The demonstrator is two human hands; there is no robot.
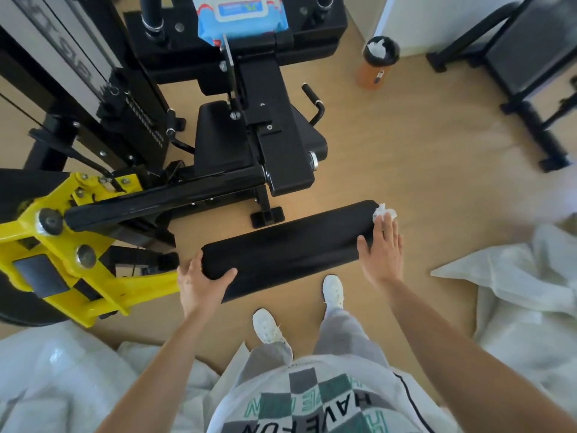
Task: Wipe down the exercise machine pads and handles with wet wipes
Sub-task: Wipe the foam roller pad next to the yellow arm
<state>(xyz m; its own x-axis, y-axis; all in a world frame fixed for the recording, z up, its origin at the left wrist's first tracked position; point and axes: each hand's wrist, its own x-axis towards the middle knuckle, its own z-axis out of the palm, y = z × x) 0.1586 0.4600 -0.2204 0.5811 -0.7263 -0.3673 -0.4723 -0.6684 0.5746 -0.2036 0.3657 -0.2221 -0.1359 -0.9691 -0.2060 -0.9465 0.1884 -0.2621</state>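
Roller pad: the long black roller pad (290, 245) is lying across the middle of the scene, slanting from near-left to far-right, just beyond the person's shoes.
Wet wipe: a crumpled white wet wipe (384, 211) is sitting on the pad's far-right end, pressed there under fingertips.
Right hand: the right hand (382, 248) is lying flat and spread over the right end of the pad, fingers extended, pinning the wipe against the vinyl rather than pinching it.
Left hand: the left hand (199, 284) is wrapping the near-left end of the pad, thumb on top and fingers curled under, apparently steadying it.
Seat pad: the black seat pad (218, 129) is sitting farther off, partly under the machine's black frame; whether it is already wiped I cannot tell.
Handles: a black side handle (315, 103) is sticking up to the right of the seat, well apart from both hands.
Wipe pack: the blue wipe pack (242, 15) is resting at the far edge, on top of the machine.
Bin: an orange bin (376, 62) with a black liner is standing on the floor far right, holding white crumpled wipes.
Progress: judging by the used wipes in the bin, some surfaces are probably done; the roller pad is being worked now, with the wipe at its end.
Remaining: the handles, and possibly the seat, are likely waiting.
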